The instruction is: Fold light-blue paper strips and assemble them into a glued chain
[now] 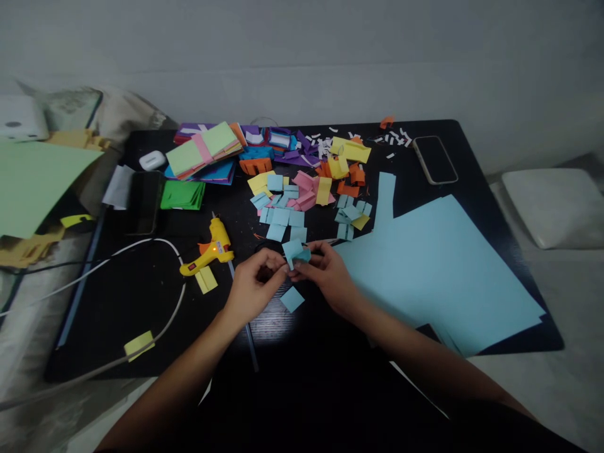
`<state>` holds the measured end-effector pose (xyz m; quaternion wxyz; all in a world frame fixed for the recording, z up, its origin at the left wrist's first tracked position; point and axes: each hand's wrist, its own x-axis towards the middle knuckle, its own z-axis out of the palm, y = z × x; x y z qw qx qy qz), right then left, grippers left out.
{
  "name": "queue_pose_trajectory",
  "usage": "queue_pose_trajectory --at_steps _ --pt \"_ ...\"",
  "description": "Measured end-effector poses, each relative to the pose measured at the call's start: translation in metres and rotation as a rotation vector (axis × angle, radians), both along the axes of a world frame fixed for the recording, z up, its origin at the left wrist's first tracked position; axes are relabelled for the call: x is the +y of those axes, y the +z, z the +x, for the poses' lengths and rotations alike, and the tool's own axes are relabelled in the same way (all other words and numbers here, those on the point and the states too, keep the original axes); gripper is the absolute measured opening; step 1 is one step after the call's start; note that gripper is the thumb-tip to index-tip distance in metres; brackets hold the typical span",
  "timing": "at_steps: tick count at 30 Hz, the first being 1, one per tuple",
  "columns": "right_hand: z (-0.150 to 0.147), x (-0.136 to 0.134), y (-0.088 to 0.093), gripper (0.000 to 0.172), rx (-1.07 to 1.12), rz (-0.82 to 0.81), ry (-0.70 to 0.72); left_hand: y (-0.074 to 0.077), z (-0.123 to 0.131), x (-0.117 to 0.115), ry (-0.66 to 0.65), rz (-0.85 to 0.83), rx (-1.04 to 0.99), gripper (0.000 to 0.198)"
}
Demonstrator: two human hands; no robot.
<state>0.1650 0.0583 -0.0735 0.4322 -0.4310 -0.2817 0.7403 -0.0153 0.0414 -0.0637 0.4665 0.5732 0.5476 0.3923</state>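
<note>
Both my hands meet over the middle of the black table point(141, 302). My left hand point(255, 283) and my right hand point(325, 274) pinch the same small light-blue paper piece point(295, 250) between their fingertips. Another small blue square point(292, 299) lies flat on the table just below the hands. Behind them sits a scatter of folded blue, pink, yellow and orange paper pieces point(302, 195). A yellow glue gun point(211, 250) rests to the left of my left hand, its cord looping away.
Large light-blue paper sheets point(443, 264) cover the table's right side. Stacks of coloured paper point(205, 151) and a green pad point(183, 195) lie at the back left, a phone point(435, 159) at the back right, an earbud case point(151, 160), a dark phone point(144, 202).
</note>
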Motion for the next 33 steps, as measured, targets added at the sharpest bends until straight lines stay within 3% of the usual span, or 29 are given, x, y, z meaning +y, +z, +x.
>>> queue_pose_trajectory --at_steps 10,12,15,17,19,25,33 --pt "0.001 -0.003 -0.004 0.041 -0.085 0.102 0.051 0.005 0.002 0.002 -0.04 -0.082 -0.065 0.014" --pt "0.002 -0.007 -0.004 0.038 -0.226 0.283 -0.031 0.006 0.001 0.003 -0.014 -0.089 -0.076 0.014" --pt "0.005 -0.012 -0.001 0.039 -0.598 0.817 -0.172 0.005 0.0 0.004 0.023 -0.092 -0.077 0.016" --pt "0.008 -0.012 0.0 0.032 -0.827 1.106 -0.145 0.005 0.0 0.005 0.023 -0.092 -0.079 0.017" --pt "0.009 -0.011 -0.001 0.025 -0.963 1.218 -0.099 0.005 0.001 0.004 0.014 -0.094 -0.073 0.017" --pt "0.008 -0.007 -0.005 0.015 -0.989 1.224 -0.068 0.004 0.002 0.002 -0.006 -0.085 -0.054 0.016" --pt "0.007 -0.01 -0.008 0.018 -0.896 1.16 -0.059 0.005 0.0 0.002 -0.008 -0.134 -0.112 0.018"
